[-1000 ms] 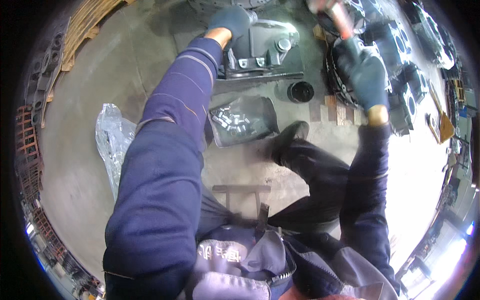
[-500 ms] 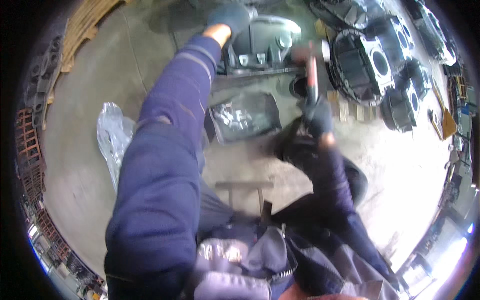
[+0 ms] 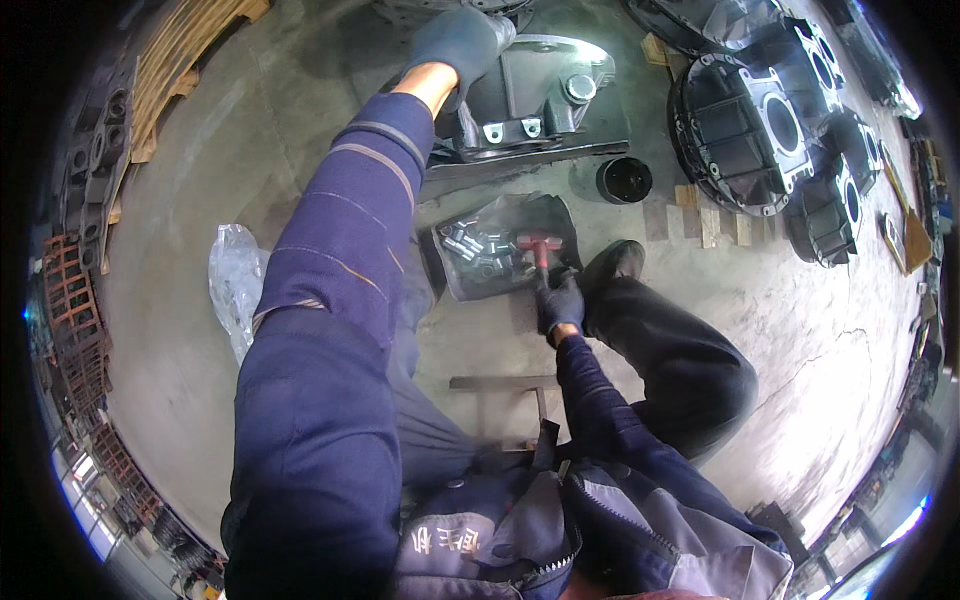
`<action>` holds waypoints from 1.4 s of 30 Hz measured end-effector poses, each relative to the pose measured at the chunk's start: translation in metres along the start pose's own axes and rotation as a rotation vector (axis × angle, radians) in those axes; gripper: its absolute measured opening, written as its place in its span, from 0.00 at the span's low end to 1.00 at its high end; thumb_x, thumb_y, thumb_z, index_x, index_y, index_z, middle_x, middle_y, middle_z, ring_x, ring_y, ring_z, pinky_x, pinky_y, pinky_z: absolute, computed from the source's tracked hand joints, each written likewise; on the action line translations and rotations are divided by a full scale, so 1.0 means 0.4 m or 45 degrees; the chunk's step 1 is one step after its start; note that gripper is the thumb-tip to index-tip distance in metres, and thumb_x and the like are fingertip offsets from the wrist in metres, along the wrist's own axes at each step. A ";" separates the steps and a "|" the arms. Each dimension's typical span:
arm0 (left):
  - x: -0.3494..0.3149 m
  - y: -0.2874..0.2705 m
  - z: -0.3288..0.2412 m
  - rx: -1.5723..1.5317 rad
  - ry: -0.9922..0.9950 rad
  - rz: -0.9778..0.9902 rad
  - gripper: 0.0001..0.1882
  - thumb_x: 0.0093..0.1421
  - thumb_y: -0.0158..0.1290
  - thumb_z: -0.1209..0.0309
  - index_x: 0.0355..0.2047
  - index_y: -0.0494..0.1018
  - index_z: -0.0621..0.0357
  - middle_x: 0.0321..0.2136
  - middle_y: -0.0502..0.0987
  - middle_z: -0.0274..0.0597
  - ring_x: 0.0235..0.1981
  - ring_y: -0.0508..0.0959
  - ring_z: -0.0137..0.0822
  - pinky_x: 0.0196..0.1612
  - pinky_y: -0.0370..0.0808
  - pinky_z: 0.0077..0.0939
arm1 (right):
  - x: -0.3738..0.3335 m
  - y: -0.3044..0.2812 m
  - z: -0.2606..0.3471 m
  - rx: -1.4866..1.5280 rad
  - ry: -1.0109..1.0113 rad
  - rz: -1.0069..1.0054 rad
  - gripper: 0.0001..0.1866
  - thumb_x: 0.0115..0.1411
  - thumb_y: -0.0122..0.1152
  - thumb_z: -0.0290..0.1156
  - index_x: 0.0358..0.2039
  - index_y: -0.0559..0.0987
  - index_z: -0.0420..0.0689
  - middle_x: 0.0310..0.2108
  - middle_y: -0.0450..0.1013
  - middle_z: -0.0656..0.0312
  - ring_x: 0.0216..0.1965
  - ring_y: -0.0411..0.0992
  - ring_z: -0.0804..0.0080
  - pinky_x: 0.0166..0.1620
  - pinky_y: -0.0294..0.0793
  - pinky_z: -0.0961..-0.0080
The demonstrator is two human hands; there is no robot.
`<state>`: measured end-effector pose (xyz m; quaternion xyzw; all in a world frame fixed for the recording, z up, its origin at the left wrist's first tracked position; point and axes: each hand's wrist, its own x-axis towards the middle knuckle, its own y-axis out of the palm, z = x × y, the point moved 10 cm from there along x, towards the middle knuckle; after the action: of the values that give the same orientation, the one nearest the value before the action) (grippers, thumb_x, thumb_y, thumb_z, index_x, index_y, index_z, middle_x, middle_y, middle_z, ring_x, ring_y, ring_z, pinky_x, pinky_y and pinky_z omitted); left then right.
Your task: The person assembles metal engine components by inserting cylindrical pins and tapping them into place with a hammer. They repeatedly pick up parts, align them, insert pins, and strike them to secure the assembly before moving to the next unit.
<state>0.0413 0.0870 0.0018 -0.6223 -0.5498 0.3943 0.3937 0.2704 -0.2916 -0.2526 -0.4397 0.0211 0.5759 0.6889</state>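
Note:
My left hand (image 3: pixel 455 45), in a dark glove, rests on top of a grey cast metal housing (image 3: pixel 545 105) at the upper middle. My right hand (image 3: pixel 562 305), also gloved, grips the handle of a red-headed hammer (image 3: pixel 540 250) low down, beside my knee. The hammer head lies over a dark tray (image 3: pixel 500 255) holding several shiny metal bolts in plastic wrap. My right leg and black shoe (image 3: pixel 612 265) are just right of that hand.
A black cup-like part (image 3: pixel 624 180) stands by the housing. Several large black cast housings (image 3: pixel 760 130) lie on wooden blocks at the upper right. A crumpled clear plastic bag (image 3: pixel 235 285) is on the concrete floor at left. Wooden pallets (image 3: pixel 175 70) and stacked parts line the left edge.
My right hand has swung the hammer down from high at the upper right to the tray beside my knee. My left hand has stayed on the housing.

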 end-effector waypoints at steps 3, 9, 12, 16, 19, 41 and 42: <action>0.002 -0.005 -0.005 0.038 0.045 -0.039 0.27 0.68 0.46 0.46 0.48 0.82 0.55 0.49 0.80 0.58 0.53 0.79 0.58 0.56 0.74 0.49 | 0.087 -0.219 0.258 -0.218 -0.368 -0.524 0.30 0.55 0.71 0.50 0.50 0.79 0.42 0.45 0.79 0.43 0.47 0.77 0.41 0.49 0.77 0.52; -0.010 -0.016 -0.026 0.048 0.084 -0.021 0.28 0.68 0.46 0.47 0.46 0.82 0.58 0.48 0.80 0.60 0.51 0.80 0.59 0.55 0.74 0.49 | 0.166 -0.402 0.793 -0.246 -1.192 -0.647 0.26 0.52 0.74 0.45 0.49 0.82 0.47 0.46 0.79 0.48 0.47 0.78 0.47 0.49 0.79 0.57; -0.013 -0.013 -0.022 0.039 0.025 0.022 0.28 0.67 0.47 0.46 0.48 0.82 0.55 0.51 0.80 0.57 0.53 0.80 0.56 0.56 0.74 0.47 | 0.194 -0.388 0.905 -0.524 -1.057 -0.418 0.21 0.51 0.74 0.45 0.43 0.85 0.51 0.45 0.80 0.50 0.46 0.79 0.49 0.49 0.80 0.57; -0.009 -0.013 -0.013 0.005 -0.030 0.026 0.28 0.67 0.47 0.46 0.50 0.82 0.54 0.53 0.80 0.56 0.54 0.80 0.55 0.57 0.74 0.46 | 0.139 -0.491 0.935 -0.237 -1.179 -0.510 0.15 0.54 0.74 0.43 0.39 0.86 0.49 0.38 0.82 0.51 0.39 0.82 0.55 0.45 0.81 0.61; -0.009 -0.009 -0.011 -0.001 -0.026 0.050 0.28 0.67 0.46 0.46 0.49 0.82 0.55 0.52 0.80 0.56 0.55 0.79 0.55 0.57 0.74 0.47 | 0.145 -0.516 0.794 0.102 -1.019 -0.399 0.15 0.55 0.74 0.40 0.39 0.86 0.45 0.32 0.83 0.54 0.33 0.82 0.61 0.41 0.80 0.66; -0.048 -0.034 -0.060 -0.350 0.410 -0.057 0.27 0.69 0.51 0.50 0.22 0.79 0.59 0.18 0.74 0.58 0.23 0.78 0.59 0.26 0.72 0.48 | 0.306 0.073 0.220 0.577 0.056 0.142 0.20 0.68 0.59 0.39 0.52 0.80 0.36 0.45 0.83 0.51 0.42 0.82 0.60 0.46 0.80 0.66; -0.047 -0.029 -0.059 -0.307 0.397 -0.016 0.25 0.69 0.52 0.52 0.21 0.77 0.58 0.17 0.74 0.57 0.21 0.78 0.58 0.24 0.72 0.46 | 0.304 0.104 0.213 0.828 0.235 0.217 0.20 0.68 0.59 0.38 0.53 0.79 0.36 0.45 0.83 0.51 0.42 0.82 0.60 0.44 0.81 0.67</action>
<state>0.0571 0.0678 0.0226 -0.7149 -0.5294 0.2221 0.3992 0.2367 -0.1459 -0.2896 -0.2441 0.3024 0.5524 0.7375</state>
